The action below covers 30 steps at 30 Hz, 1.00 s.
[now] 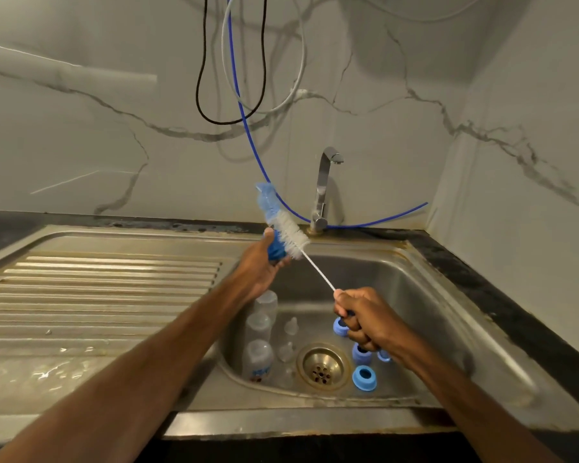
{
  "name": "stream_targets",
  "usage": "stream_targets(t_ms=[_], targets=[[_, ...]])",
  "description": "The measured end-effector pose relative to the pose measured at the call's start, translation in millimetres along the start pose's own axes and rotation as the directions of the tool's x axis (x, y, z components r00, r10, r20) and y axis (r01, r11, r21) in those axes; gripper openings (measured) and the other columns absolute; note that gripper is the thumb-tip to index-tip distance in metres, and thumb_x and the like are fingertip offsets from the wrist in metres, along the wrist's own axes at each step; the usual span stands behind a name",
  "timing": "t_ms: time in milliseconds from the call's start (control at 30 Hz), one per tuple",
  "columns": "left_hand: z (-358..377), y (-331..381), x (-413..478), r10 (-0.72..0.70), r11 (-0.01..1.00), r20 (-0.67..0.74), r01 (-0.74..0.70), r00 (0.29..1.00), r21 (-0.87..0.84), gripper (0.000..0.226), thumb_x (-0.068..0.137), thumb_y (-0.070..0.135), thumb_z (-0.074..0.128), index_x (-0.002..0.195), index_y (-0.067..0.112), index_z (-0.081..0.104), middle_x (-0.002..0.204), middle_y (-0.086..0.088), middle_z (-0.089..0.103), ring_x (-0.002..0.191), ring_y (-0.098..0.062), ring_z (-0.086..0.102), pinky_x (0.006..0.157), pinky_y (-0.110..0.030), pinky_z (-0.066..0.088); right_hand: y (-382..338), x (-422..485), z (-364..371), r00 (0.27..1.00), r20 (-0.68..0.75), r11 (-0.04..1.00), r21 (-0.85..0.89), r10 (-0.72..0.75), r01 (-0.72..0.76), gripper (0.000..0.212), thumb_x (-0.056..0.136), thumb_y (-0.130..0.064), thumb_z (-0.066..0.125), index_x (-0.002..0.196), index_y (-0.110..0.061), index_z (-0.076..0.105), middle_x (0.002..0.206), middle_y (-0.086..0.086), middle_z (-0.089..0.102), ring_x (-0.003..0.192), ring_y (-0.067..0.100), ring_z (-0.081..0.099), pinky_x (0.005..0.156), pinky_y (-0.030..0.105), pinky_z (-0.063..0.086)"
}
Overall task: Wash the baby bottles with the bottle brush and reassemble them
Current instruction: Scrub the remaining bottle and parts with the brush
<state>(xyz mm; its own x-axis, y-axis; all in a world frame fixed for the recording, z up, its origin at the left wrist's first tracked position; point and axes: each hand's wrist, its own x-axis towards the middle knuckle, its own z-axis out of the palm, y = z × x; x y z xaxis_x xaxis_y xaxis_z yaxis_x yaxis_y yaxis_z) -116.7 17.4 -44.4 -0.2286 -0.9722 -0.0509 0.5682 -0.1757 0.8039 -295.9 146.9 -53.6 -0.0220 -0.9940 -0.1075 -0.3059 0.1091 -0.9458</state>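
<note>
The bottle brush [290, 233] has white bristles, a blue sponge tip and a thin white stem, and slants up to the left over the sink. My right hand [365, 319] grips its handle end. My left hand [264, 265] holds a dark blue bottle part [275, 250] against the bristles; what kind of part it is stays unclear. Three clear baby bottles [258, 335] lie along the left side of the sink basin [415, 295]. Clear nipples [290, 329] lie beside them. Several blue collar rings [364, 377] sit to the right of the drain [322, 365].
A chrome tap [325, 188] stands behind the basin. A ribbed, wet steel drainboard [97, 295] stretches to the left. Blue, black and white hoses [244, 105] hang down the marble wall. Dark countertop [482, 279] borders the sink on the right.
</note>
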Motion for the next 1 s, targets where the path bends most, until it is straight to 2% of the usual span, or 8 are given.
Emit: stream_targets(t_ms=[100,300,433,533,633,733,833,1000], targets=[[18,-13,-6,-0.071,0.99,0.053,0.064,0.996,0.125,0.027,0.105,0.032,0.053,0.118,0.01,0.059,0.124,-0.019,0.063,0.106,-0.028,0.065,0.091,-0.035,0.056,-5,4,-1,0.998,-0.05,0.999,0.03,-0.025,0.026,0.042,0.109,-0.031,0.038,0.07,-0.016,0.044,0.052,-0.002,0.027,0.04,0.009,0.019,0.039,0.016,0.014],[11,-8,1,0.013,0.999,-0.007,-0.013,1.0,-0.053,0.041,0.103,0.027,0.057,0.138,0.004,0.054,0.125,-0.016,0.066,0.111,-0.026,0.067,0.086,-0.031,0.057,1,-1,-6,0.998,0.043,0.998,0.035,0.052,-0.053,0.042,0.107,-0.03,0.039,0.067,-0.018,0.042,0.056,0.0,0.025,0.042,0.009,0.016,0.042,0.017,0.012],[27,-21,-10,-0.079,0.991,0.094,0.068,0.992,0.119,0.035,0.101,0.032,0.06,0.125,0.007,0.058,0.125,-0.02,0.065,0.108,-0.028,0.067,0.085,-0.031,0.059,-6,6,-7,0.999,-0.022,0.997,0.07,0.024,-0.022,0.041,0.108,-0.03,0.038,0.069,-0.018,0.042,0.053,-0.003,0.027,0.041,0.009,0.017,0.04,0.016,0.014],[29,-18,-7,-0.022,0.999,0.049,0.023,0.999,-0.024,0.029,0.103,0.033,0.057,0.118,0.009,0.059,0.13,-0.02,0.063,0.12,-0.032,0.064,0.089,-0.035,0.059,-1,3,-10,0.998,0.021,0.991,0.123,0.057,-0.059,0.043,0.108,-0.03,0.037,0.067,-0.018,0.041,0.055,-0.002,0.025,0.042,0.008,0.016,0.043,0.017,0.01],[10,-10,1,-0.017,0.997,0.004,0.017,1.0,-0.071,0.036,0.104,0.036,0.053,0.127,0.008,0.056,0.133,-0.02,0.061,0.119,-0.034,0.064,0.097,-0.041,0.057,5,-2,-12,0.992,0.085,0.991,0.091,0.094,-0.101,0.044,0.108,-0.029,0.037,0.065,-0.018,0.04,0.056,-0.001,0.025,0.041,0.008,0.015,0.045,0.02,0.008],[10,-21,0,-0.11,0.992,0.153,0.099,0.982,0.079,0.051,0.104,0.042,0.051,0.143,0.009,0.047,0.134,-0.021,0.064,0.119,-0.032,0.067,0.101,-0.042,0.054,-2,4,-12,0.996,0.035,0.989,0.119,0.085,-0.088,0.043,0.109,-0.028,0.036,0.067,-0.018,0.04,0.054,-0.002,0.025,0.039,0.007,0.016,0.039,0.014,0.012],[24,-30,-6,-0.154,0.984,0.259,0.124,0.953,0.129,0.052,0.106,0.044,0.047,0.142,0.007,0.045,0.13,-0.022,0.067,0.117,-0.033,0.068,0.099,-0.039,0.057,-7,9,-13,0.998,-0.006,0.986,0.152,0.067,-0.066,0.042,0.109,-0.028,0.036,0.068,-0.018,0.04,0.053,-0.003,0.025,0.039,0.007,0.016,0.037,0.013,0.015],[10,-22,4,-0.075,0.994,0.064,0.08,0.995,-0.074,0.052,0.098,0.04,0.062,0.136,0.004,0.054,0.136,-0.021,0.061,0.117,-0.031,0.068,0.086,-0.033,0.062,-3,3,-13,0.997,0.026,0.986,0.151,0.071,-0.075,0.042,0.109,-0.029,0.036,0.069,-0.017,0.041,0.055,-0.002,0.023,0.041,0.008,0.016,0.039,0.015,0.012]])
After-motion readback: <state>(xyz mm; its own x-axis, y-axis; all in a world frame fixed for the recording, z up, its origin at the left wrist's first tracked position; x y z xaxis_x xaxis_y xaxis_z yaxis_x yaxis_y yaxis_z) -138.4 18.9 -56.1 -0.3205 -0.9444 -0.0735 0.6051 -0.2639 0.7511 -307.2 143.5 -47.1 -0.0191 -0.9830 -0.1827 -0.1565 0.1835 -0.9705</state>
